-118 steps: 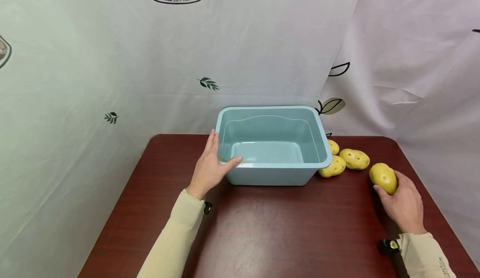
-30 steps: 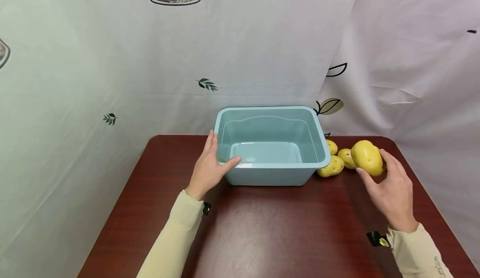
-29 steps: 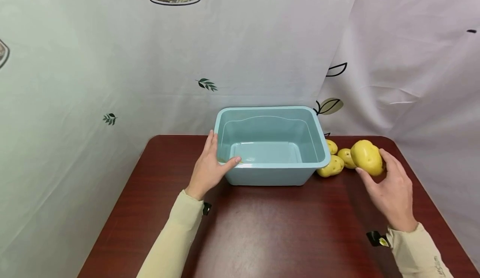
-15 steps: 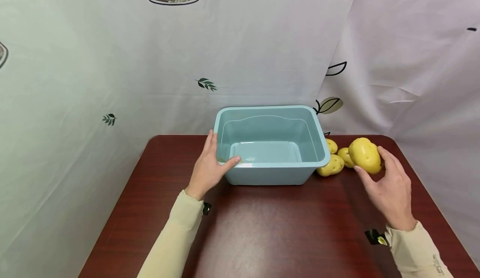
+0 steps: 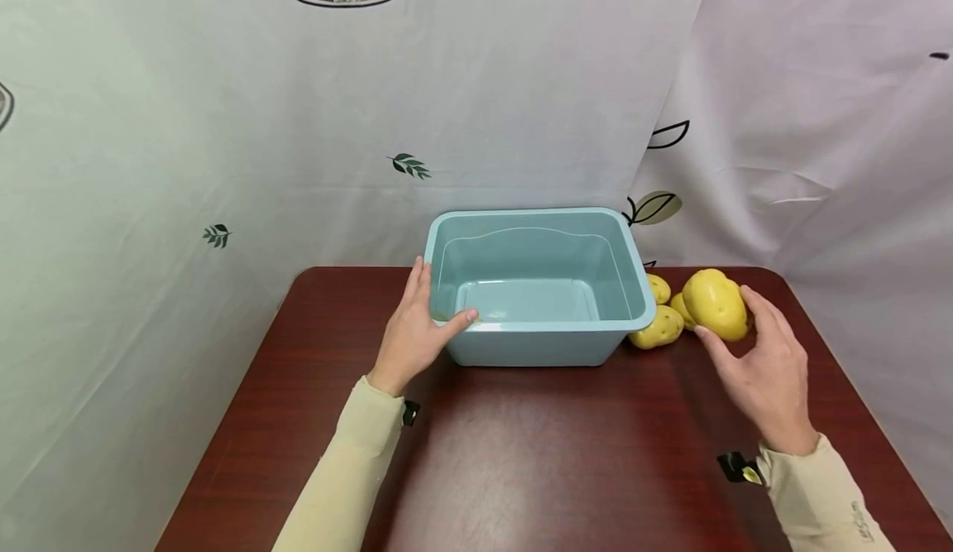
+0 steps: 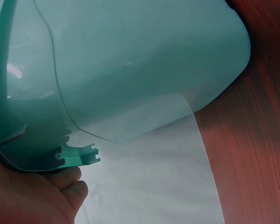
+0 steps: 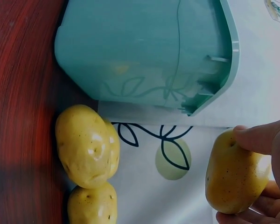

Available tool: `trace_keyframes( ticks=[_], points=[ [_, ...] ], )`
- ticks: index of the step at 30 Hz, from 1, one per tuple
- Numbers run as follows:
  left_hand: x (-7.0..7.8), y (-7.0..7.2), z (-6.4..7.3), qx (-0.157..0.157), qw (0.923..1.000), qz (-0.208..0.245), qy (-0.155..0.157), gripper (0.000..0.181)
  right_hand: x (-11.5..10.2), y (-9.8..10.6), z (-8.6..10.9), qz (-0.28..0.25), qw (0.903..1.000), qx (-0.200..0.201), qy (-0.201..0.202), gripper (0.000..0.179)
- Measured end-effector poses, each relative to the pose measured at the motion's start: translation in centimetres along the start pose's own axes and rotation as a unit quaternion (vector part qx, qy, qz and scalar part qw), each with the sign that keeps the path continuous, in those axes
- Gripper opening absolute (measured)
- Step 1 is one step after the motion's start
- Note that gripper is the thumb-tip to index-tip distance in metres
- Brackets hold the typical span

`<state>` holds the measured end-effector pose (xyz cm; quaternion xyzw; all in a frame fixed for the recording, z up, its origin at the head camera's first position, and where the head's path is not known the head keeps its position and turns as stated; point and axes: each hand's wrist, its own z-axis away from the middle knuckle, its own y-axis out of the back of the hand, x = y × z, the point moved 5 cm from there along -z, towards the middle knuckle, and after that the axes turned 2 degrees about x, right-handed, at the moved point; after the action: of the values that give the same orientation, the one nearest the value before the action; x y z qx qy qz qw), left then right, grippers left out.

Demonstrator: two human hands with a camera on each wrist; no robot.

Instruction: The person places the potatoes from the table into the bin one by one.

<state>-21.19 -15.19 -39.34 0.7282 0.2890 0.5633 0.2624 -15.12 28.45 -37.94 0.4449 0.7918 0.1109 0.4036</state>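
Observation:
In the head view, my right hand [image 5: 767,374] holds a yellow potato [image 5: 716,304] above the table, thumb on one side and fingers on the other. The right wrist view shows this potato [image 7: 235,172] raised off the surface, apart from the others. My left hand [image 5: 414,333] grips the near left corner of a light blue plastic tub [image 5: 532,347], its thumb over the front rim and its fingers along the left side. Seen from the left wrist, those fingertips lie beneath the tub's rim [image 6: 25,170]. The tub's visible floor is bare.
Several potatoes [image 5: 658,328] lie on the table right of the tub, partly hidden by it and by the held potato. The dark red wooden table [image 5: 521,453] extends toward me. A pale printed curtain [image 5: 521,80] hangs close behind the tub.
My right hand has lifted the potato from the table's right side and carried it left and away from me, above the other potatoes. My left hand and the tub have stayed put.

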Motion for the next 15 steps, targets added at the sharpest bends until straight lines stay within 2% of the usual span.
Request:
trace_keyframes(
  ticks=[15],
  points=[
    [-0.20, -0.10, -0.09, 0.003, 1.0000, 0.002, -0.007, 0.111, -1.02, -0.35, -0.27, -0.010, 0.9999, 0.006, 0.012, 0.083]
  ],
)
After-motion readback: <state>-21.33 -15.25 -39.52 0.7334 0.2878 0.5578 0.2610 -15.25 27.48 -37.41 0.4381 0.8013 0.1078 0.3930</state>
